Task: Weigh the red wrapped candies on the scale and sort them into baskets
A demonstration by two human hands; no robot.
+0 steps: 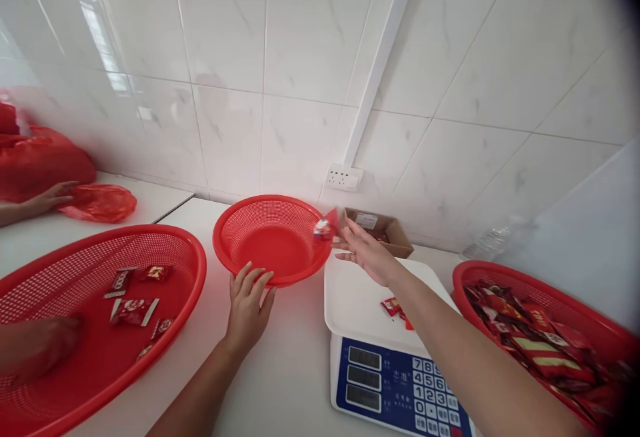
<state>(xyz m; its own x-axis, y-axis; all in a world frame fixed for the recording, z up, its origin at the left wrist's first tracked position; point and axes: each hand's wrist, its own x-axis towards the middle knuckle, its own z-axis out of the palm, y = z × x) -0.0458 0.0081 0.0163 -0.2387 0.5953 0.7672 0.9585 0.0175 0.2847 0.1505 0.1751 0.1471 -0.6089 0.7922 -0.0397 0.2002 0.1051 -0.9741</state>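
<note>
Working at a white tabletop (295, 370) right up against a glossy marbled tile wall (310, 30). Can spot a white trunking strip (383, 57) slanting down the tiles to a wall socket (344, 177), plus a bright reflection (93, 20) up left. Got a dark seam (173, 209) across the table on the left, and a pale panel (590, 224) far right.

Resting the left hand (250, 310) on the near rim of the middle basket (275, 250), fingers loosely spread. Reaching over to that basket's right rim with the right hand (367, 250), fingers stretched out, with a blurry red packet (324, 227) at the fingertips, above the rim. Can't tell if gripped or let go.

Blocking part of the scale (395, 384) and its white tray (360, 290) with the right forearm. Can still make out small red wrappers (391, 306) on the tray. Also seeing a cardboard box (403, 240) behind, half hidden by the hand, a piled-up right basket (473, 266) and some clear plastic (487, 244).

Over left, sharing space with other people: a blurred hand (43, 347) in the left basket (100, 384) near a few packets (134, 312), and another hand (55, 197) by a flat red bag (103, 202), just before bulging red bags (45, 164).
</note>
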